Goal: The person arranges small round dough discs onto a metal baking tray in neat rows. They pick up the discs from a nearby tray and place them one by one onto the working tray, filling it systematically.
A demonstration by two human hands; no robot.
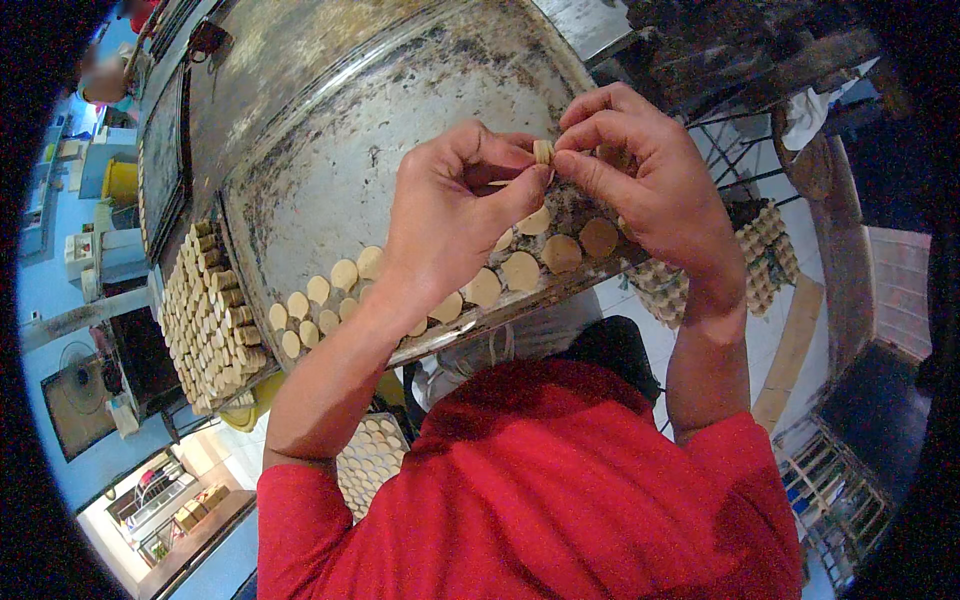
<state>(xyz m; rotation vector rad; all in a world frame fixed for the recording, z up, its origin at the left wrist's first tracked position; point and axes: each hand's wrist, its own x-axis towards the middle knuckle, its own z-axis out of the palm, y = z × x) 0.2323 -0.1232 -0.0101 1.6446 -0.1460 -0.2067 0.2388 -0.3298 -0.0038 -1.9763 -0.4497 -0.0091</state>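
My left hand [469, 191] pinches a small stack of round dough discs [544, 151] between thumb and fingertips. The fingertips of my right hand [634, 161] meet the right side of this stack; whether they grip a disc of their own cannot be told. Both hands are above a worn metal baking tray [352, 150]. Flat, pale dough discs [523, 271] lie in rows along the tray's near edge, partly hidden under my left hand and forearm.
Many stacked dough pieces [210, 322] stand left of the tray. Below them is another tray of discs [369, 457]. Egg cartons [765, 251] sit at the right, near a slatted crate [832, 495]. A person [105, 79] is far off at the upper left.
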